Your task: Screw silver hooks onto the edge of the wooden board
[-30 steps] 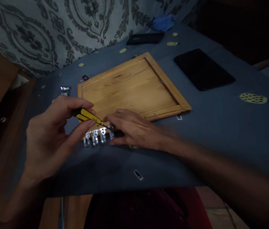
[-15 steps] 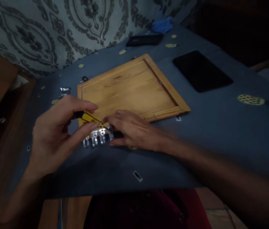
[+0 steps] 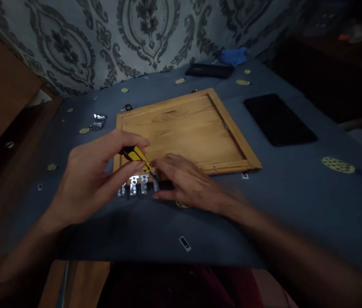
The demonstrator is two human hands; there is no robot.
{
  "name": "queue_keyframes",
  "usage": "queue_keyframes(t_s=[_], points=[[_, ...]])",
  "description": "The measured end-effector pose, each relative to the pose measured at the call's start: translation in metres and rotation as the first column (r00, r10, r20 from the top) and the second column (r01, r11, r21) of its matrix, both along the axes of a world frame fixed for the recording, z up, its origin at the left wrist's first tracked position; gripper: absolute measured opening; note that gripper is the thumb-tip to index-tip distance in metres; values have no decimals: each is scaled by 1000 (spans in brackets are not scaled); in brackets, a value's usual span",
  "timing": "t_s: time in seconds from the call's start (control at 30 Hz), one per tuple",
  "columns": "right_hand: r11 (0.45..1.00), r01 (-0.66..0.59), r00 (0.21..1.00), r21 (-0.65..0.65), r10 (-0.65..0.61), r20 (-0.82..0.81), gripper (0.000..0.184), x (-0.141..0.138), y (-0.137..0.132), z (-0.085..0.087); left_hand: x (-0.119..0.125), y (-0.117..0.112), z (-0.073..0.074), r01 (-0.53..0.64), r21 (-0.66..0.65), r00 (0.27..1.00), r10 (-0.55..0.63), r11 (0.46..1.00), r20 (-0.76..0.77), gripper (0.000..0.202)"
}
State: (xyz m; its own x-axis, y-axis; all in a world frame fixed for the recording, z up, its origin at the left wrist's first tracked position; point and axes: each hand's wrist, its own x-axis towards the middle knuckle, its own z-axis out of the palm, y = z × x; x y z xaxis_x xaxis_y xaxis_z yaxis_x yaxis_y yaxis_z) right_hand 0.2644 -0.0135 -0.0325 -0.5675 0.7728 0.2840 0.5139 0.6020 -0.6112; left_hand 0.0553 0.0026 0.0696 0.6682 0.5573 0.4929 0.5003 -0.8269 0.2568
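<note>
My left hand (image 3: 100, 175) is closed around a yellow-and-black screwdriver (image 3: 138, 157), which slants down to the right. Its tip meets the rightmost of several silver metal hooks (image 3: 133, 188) along the near edge of a framed wooden board (image 3: 177, 132). With thumb and fingers, my right hand (image 3: 187, 182) grips that last metal hook (image 3: 155, 185) at the board's edge. A screw at the tip is too small to make out.
Loose silver hooks (image 3: 97, 124) lie left of the board. A black tablet-like slab (image 3: 280, 119) rests to the right. Behind stand a black case (image 3: 209, 71) and a blue cloth (image 3: 234, 56). A patterned curtain (image 3: 149, 30) borders the back of the table.
The view has shifted, so the board sits a little lower and further right. In my left hand, the screwdriver has turned to a steeper slant. My right hand keeps its hold.
</note>
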Motion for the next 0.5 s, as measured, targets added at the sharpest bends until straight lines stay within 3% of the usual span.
queue_keyframes(t_s=[0.17,0.33,0.5], points=[[1000,3,1000,-2,-3,-2,55,1,-1,-3,-1,0,4,-33,18,997,31,999,76,19],[1000,17,999,-8,-16,28,62,2,-2,-4,-2,-2,7,-53,-37,998,54,998,41,18],[1000,26,1000,1,-26,7,63,2,-3,-4,0,-2,5,-35,13,999,35,999,5,15]])
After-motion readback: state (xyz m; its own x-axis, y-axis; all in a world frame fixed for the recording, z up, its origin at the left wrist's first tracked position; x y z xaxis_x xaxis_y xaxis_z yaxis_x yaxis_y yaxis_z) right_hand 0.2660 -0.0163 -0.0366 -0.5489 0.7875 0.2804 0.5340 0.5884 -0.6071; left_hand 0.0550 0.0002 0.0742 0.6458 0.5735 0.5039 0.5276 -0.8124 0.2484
